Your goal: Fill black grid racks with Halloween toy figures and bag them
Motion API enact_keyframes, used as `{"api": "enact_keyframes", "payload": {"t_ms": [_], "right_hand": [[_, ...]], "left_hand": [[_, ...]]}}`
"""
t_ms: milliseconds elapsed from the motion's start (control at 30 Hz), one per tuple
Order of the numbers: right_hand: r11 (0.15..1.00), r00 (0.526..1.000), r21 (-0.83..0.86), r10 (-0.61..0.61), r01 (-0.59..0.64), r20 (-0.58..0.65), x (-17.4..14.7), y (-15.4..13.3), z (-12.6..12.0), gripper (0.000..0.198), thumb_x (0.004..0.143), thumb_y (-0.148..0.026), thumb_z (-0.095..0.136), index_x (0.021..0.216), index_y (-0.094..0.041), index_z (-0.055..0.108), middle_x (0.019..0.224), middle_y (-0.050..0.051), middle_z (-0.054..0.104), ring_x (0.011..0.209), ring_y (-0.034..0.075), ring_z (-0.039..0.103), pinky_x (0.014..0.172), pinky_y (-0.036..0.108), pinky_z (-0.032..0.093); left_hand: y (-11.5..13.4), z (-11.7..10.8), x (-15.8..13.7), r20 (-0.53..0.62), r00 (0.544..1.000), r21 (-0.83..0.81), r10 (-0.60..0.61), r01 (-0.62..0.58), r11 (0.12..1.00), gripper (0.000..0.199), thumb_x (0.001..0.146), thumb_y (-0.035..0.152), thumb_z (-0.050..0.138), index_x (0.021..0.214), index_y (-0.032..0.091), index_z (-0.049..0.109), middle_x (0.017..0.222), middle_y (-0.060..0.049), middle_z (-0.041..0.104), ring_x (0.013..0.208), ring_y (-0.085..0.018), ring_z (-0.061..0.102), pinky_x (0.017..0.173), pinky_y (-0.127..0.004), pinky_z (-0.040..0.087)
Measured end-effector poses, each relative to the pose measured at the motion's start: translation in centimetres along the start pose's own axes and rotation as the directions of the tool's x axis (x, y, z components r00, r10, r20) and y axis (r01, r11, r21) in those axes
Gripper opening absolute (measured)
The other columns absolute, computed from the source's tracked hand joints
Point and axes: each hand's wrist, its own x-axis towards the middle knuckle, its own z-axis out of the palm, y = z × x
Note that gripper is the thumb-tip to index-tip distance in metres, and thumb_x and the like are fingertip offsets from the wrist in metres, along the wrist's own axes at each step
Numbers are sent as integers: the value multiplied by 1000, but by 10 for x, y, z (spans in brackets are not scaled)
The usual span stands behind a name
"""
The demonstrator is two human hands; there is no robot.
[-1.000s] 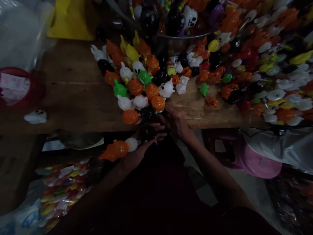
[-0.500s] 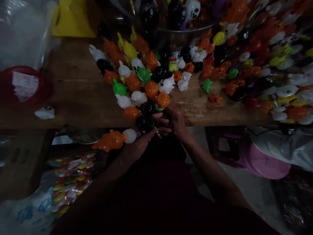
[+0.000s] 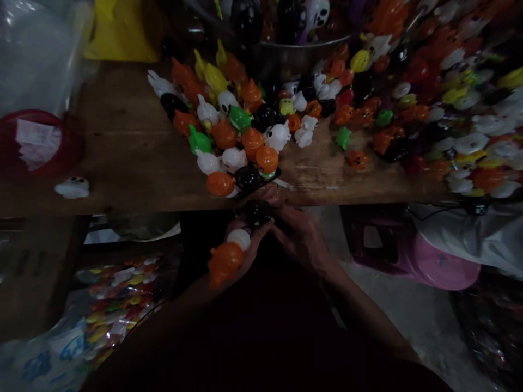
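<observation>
Bag point(image 3: 53, 335): blue print point(image 3: 74, 347), blurred | slips point(image 3: 37, 142): illegible | left hand point(image 3: 254, 243) holds black toy point(image 3: 258, 213)

Wood tbl point(image 3: 120, 155): toy cluster point(image 3: 224, 134) ctr, red bowl point(image 3: 70, 142), wht ghost point(image 3: 72, 188) nr edge.

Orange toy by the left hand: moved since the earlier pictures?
Yes: the orange toy has shifted right and toward the wearer, judged against the lone white ghost toy on the table.

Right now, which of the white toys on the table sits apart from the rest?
The white ghost toy near the red bowl at far left: it lies alone, while the other white toys are bunched among coloured toys.
</observation>
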Motion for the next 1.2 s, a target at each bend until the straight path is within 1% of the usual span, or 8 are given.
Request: {"api": "enact_keyframes", "payload": {"t_ms": [167,267,333,400,633,767,967,1200], "right_hand": [[964,972,159,225,-212,-69,8,12,-16,22,93,-37,68,95,-17,77,86,4,75,79,18,69,72,27,54],[884,906,346,388,-314,-169,18,22,-29,28,82,-45,78,80,-18,75,76,0,71,72,16,66,67,26,54],[831,876,435,453,-347,-165,27,30,-34,34,76,-51,81,74,-18,74,70,-1,68,65,13,62,62,24,53],[807,867,461,477,-368,-142,36,38,-36,39,72,-55,83,71,-17,73,68,-1,67,63,12,61,60,24,52],[866,927,394,367,-309,-79,42,61,-45,42,84,-62,73,88,-20,74,83,2,70,77,15,64,70,27,55],[903,952,340,300,-262,-63,38,71,-52,46,91,-66,63,92,-21,75,85,4,70,87,18,67,80,30,56],[904,942,316,326,-287,-79,40,70,-55,40,89,-61,67,91,-21,76,92,5,74,92,19,69,85,31,57],[903,894,300,383,-309,-232,51,69,-33,29,78,-47,78,81,-19,75,82,2,73,77,16,66,70,27,54]], "left_hand": [[-8,-4,5,-66,996,203,63,-48,978,41,85,56,75,112,25,77,116,-5,77,119,-30,68,107,-39,54],[-12,-7,8,-65,997,303,33,-12,953,39,91,56,66,111,25,78,98,-4,80,86,-22,74,78,-29,60],[-12,-5,10,-2,1000,380,-8,8,925,32,93,52,63,104,26,79,75,0,75,62,-16,67,59,-24,53],[-11,-2,10,89,996,459,-25,-19,888,27,92,49,63,95,27,79,67,1,71,55,-14,61,52,-22,46],[-22,-8,5,163,974,519,-160,53,853,18,85,43,67,93,27,69,57,5,54,50,-13,50,48,-22,35],[-24,-11,6,140,971,504,-192,97,858,22,87,48,64,89,26,65,61,4,55,53,-13,50,49,-22,35],[-24,-7,11,173,969,491,-179,73,868,22,88,46,63,86,24,66,62,3,56,54,-13,51,51,-22,36],[-20,-16,1,213,958,531,-193,52,846,17,95,41,58,95,25,65,72,4,61,64,-11,56,59,-22,40]]}}
